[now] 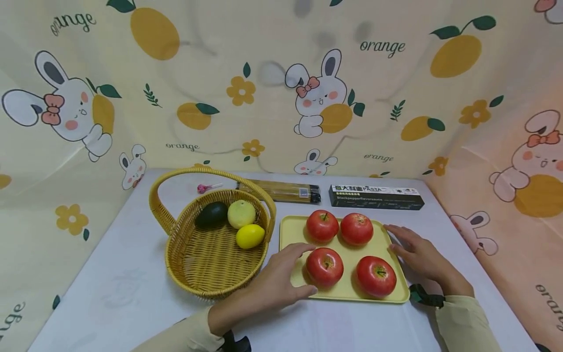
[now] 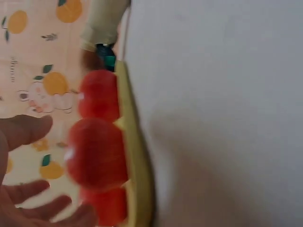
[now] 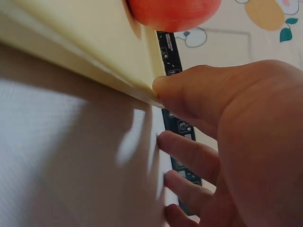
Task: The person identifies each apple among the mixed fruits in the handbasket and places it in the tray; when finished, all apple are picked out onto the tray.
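Observation:
Several red apples stand on a yellow tray [image 1: 347, 293], two at the back and two at the front. My left hand [image 1: 274, 281] is beside the front left apple [image 1: 324, 267], thumb and fingers spread towards it. In the left wrist view a gap shows between that hand [image 2: 28, 189] and the nearest apple [image 2: 97, 153]. At the tray's right side is my right hand [image 1: 422, 256], fingers extended. The right wrist view has its thumb [image 3: 189, 92] at the tray's rim [image 3: 85, 66], with the other fingers spread near the white tabletop.
Left of the tray stands a wicker basket [image 1: 211, 288] with a tall handle, holding an avocado [image 1: 211, 215], a pale green round fruit [image 1: 241, 214] and a lemon [image 1: 250, 236]. Behind lie a lollipop [image 1: 206, 188], a spaghetti pack [image 1: 281, 190] and a black pasta box [image 1: 376, 197].

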`<state>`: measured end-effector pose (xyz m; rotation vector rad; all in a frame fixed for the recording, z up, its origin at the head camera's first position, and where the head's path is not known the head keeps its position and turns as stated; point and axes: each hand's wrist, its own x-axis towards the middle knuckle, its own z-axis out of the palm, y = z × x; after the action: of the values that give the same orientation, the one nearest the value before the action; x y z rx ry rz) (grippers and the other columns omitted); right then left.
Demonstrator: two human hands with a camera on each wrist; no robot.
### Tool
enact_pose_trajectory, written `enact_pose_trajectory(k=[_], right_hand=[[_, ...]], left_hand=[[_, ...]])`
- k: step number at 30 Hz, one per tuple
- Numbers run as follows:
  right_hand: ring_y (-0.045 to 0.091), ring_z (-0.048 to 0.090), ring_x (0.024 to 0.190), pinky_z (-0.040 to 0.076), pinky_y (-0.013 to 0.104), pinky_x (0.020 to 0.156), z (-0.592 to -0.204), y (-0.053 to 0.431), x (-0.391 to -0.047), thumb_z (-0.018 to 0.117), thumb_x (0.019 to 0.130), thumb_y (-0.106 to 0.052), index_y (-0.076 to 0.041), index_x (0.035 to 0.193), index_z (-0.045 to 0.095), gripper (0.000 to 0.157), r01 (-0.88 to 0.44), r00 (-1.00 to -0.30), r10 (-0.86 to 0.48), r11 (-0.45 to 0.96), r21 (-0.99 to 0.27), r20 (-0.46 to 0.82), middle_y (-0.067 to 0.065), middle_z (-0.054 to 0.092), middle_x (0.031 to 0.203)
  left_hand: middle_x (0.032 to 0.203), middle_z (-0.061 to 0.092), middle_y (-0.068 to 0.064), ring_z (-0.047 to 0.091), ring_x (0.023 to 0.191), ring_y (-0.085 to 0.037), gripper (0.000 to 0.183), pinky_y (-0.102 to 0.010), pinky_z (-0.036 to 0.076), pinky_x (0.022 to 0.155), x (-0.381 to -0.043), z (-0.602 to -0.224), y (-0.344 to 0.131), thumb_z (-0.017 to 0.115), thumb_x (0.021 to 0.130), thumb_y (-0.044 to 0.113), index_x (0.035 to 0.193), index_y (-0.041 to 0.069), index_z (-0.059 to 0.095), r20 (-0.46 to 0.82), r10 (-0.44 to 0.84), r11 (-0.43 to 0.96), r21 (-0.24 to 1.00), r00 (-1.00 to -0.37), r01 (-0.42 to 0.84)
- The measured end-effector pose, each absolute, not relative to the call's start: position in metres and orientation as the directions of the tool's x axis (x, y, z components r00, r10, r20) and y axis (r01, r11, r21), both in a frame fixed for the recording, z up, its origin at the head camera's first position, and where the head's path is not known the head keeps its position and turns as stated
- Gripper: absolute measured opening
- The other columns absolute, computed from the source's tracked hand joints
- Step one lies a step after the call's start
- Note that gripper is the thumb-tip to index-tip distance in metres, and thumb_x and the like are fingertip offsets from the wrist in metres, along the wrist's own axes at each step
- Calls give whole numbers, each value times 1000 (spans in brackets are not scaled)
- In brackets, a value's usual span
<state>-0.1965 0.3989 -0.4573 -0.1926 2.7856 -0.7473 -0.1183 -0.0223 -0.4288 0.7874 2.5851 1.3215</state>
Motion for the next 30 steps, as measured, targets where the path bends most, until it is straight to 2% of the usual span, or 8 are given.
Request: enact_pose_trajectory(k=[5, 12, 14, 16, 20, 24, 27, 30], right_hand=[[65, 38, 151, 41, 86, 107, -440, 401, -193, 65, 108, -51, -18, 171, 39, 76, -108, -980, -169, 895, -433, -105, 32, 41, 169], [62, 44, 147, 37, 87, 109, -402, 402, -178, 70, 106, -43, -18, 170, 42, 74, -246, -964, -189, 904, -350, 188, 31, 47, 165], [61, 44, 146, 37, 87, 109, -389, 404, -174, 71, 106, -40, -16, 168, 44, 72, -273, -947, -196, 910, -311, 256, 31, 49, 164], [60, 44, 146, 35, 88, 111, -373, 404, -171, 69, 107, -38, -15, 168, 44, 70, -290, -928, -204, 920, -263, 311, 30, 48, 164], [54, 42, 150, 32, 78, 124, -338, 404, -169, 65, 109, -43, -15, 168, 45, 68, -358, -846, -243, 918, -168, 474, 26, 47, 167], [53, 40, 153, 27, 61, 135, -301, 401, -172, 47, 109, -67, -6, 166, 45, 84, -419, -667, -253, 905, -73, 701, 26, 45, 169], [54, 35, 157, 20, 59, 137, -285, 402, -175, 35, 108, -75, -1, 167, 40, 95, -402, -573, -234, 915, -21, 785, 28, 39, 171], [51, 28, 162, 15, 62, 138, -292, 405, -179, 32, 108, -74, -1, 170, 32, 96, -374, -570, -252, 927, 26, 782, 27, 31, 176]], left_hand=[[141, 72, 4, 70, 123, -16, 47, -37, 61, 106, -103, -404, -66, 84, 97, 17, 141, 15, 69, 315, 510, 330, 788, -800, 520], [132, 78, -6, 74, 121, -21, 38, -22, 55, 112, -100, -358, -156, 80, 96, 8, 133, 10, 74, 657, 419, 413, 477, -627, 776], [130, 78, -9, 72, 123, -18, 32, -16, 50, 114, -100, -339, -181, 75, 104, 21, 132, 6, 75, 704, 362, 494, 411, -611, 766], [125, 80, -14, 70, 125, -10, 41, -11, 46, 114, -100, -319, -204, 68, 109, 36, 129, 1, 76, 762, 304, 581, 328, -572, 745], [119, 80, -24, 73, 115, -25, 69, -5, 40, 113, -102, -282, -242, 55, 110, 59, 125, -3, 78, 869, 189, 755, 170, -458, 633], [137, 71, -30, 64, 125, -51, 76, -25, 41, 126, -112, -257, -277, 48, 108, 63, 137, -4, 72, 900, 111, 877, 110, -421, 468], [154, 59, -29, 53, 143, -51, 79, -47, 39, 131, -123, -251, -293, 41, 108, 64, 149, -1, 62, 887, 92, 928, 89, -453, 362], [163, 49, -29, 44, 150, -52, 86, -56, 32, 133, -129, -256, -299, 31, 107, 68, 157, 1, 52, 839, 111, 963, 42, -532, 267]])
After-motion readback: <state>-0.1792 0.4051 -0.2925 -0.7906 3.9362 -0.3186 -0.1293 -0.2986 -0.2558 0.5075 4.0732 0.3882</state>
